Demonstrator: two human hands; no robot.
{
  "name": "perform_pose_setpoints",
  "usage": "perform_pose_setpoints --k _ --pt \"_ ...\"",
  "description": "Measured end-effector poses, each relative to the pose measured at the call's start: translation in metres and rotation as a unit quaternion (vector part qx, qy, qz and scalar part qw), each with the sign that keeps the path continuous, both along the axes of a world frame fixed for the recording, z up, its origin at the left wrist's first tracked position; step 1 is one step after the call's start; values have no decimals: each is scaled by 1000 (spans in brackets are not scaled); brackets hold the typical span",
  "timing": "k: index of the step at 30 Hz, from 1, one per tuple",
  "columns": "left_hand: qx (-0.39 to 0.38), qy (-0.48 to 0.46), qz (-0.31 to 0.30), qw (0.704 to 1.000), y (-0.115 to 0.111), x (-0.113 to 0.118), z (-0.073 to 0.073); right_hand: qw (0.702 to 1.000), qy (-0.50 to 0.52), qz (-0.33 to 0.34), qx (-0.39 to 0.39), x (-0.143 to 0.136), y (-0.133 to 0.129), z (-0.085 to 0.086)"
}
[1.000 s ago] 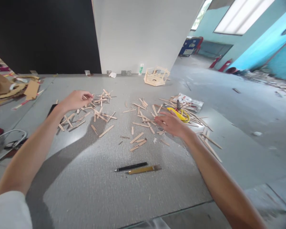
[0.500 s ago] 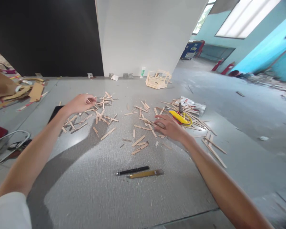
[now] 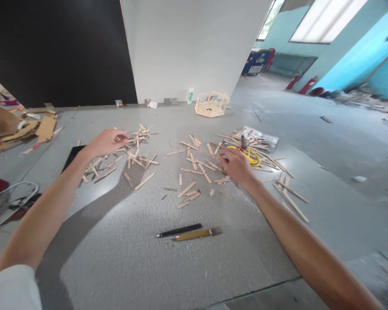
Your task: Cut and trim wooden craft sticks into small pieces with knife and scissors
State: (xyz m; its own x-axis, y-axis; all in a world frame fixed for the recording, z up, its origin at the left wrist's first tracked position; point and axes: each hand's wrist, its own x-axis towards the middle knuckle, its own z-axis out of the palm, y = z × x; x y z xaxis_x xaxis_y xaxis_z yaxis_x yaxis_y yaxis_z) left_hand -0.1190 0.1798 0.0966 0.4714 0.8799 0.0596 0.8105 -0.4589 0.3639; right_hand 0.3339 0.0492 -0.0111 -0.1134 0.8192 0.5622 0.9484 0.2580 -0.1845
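Observation:
Over the left pile of short wooden sticks (image 3: 136,160) is my left hand (image 3: 108,142), its fingers curled together; whatever they may hold is too small to make out. My right hand (image 3: 235,164) hovers at the right end of the middle group of sticks (image 3: 193,171), fingers bent, thumb near the fingertips. It partly covers the yellow-handled tool (image 3: 252,158), which lies on a pile of longer sticks (image 3: 271,159) beside a plastic packet (image 3: 261,138). A black pen (image 3: 180,230) and a yellow craft knife (image 3: 194,235) lie close together nearer to me.
A small stick-built frame (image 3: 211,105) and a glue stick (image 3: 190,95) stand at the back by the white panel (image 3: 194,47). Cardboard scraps (image 3: 46,126) lie at the far left. A dark flat object (image 3: 71,156) is partly behind my left forearm.
My right hand has moved right, off the middle sticks and over part of the yellow-handled tool. My left hand has hardly moved. The view has shifted slightly.

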Motion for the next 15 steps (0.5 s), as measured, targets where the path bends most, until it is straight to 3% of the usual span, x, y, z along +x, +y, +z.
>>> perform_pose_setpoints --k 9,15 --pt "18 0 8 1000 5 -3 -5 977 -57 184 -86 -27 -15 11" --pt "12 19 17 1000 0 1 -2 966 -17 222 -132 -32 -20 13"
